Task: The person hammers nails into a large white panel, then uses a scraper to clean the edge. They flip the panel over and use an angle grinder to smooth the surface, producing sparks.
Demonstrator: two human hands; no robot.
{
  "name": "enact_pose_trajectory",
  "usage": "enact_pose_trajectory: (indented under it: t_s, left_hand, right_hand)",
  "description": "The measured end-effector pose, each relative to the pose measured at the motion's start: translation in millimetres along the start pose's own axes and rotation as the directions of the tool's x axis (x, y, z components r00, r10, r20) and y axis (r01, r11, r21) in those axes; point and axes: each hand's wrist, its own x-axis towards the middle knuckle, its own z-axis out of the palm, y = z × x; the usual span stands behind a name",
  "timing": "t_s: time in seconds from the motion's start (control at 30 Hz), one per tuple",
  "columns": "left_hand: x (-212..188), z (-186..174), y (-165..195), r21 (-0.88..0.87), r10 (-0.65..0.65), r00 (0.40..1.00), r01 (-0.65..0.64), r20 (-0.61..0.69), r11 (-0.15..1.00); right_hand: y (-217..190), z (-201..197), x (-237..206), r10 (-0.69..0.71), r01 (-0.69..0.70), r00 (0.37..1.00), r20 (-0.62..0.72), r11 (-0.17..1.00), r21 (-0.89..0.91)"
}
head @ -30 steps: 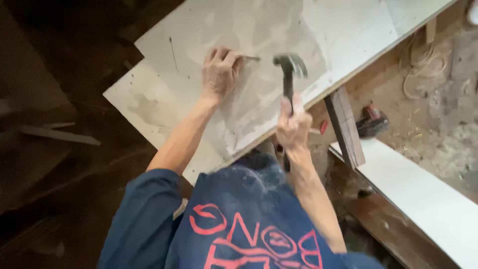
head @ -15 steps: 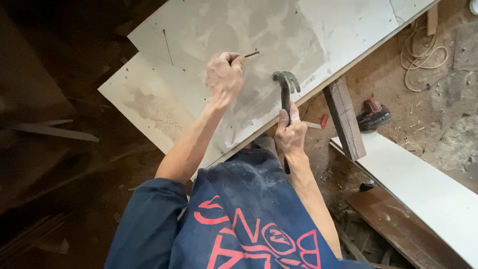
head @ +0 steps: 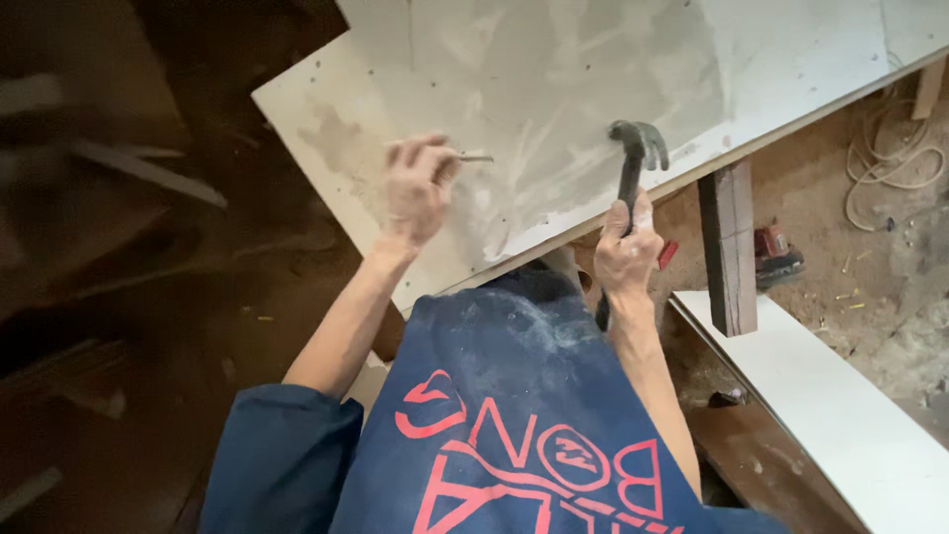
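My left hand (head: pixel 415 190) pinches a long nail (head: pixel 474 157) that lies almost flat, pointing right, just above a large dusty white board (head: pixel 554 89). My right hand (head: pixel 625 252) grips the dark handle of a claw hammer (head: pixel 638 148). The hammer head is raised over the board near its front edge, to the right of the nail. The board is smeared with grey dust and lies across a wooden support. My blue apron with red print fills the lower middle of the view.
A dark wooden post (head: pixel 730 245) stands under the board's edge. A long white plank (head: pixel 840 405) slants at lower right. A red power tool (head: pixel 776 252) and a coiled cord (head: pixel 895 158) lie on the dusty floor. Dark timber lies at left.
My left hand has lifted off the board with the nail between its fingers and moved left of the hammer. The hammer has stayed raised in my right hand. The view has shifted.
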Motion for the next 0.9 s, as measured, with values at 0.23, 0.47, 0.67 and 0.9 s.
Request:
enact_pose_trajectory:
  t_s: [0.23,0.47,0.67,0.9]
  left_hand:
    - [-41.9,1.1,6.1,0.183,0.052,0.998,-0.057,0.028,0.982]
    - [-55.1,20.9,20.8,0.189,0.093,0.992,-0.076,-0.082,0.979]
    - [-62.2,47.9,37.0,0.110,0.189,0.982,-0.186,-0.013,0.976]
    - [-28.9,103.1,75.9,-0.081,0.296,0.945,-0.287,0.140,0.954]
  right_hand:
    - [5.8,-13.1,-23.1,0.182,-0.205,0.978,0.101,0.928,0.310]
    - [26.0,-48.4,-75.9,-0.127,0.128,0.992,0.008,0.991,-0.050]
    - [29.6,-33.7,-117.1,0.031,-0.033,0.998,0.053,0.999,0.038]
    - [45.8,-36.1,-127.0,0.150,-0.148,0.989,-0.007,0.979,0.137]
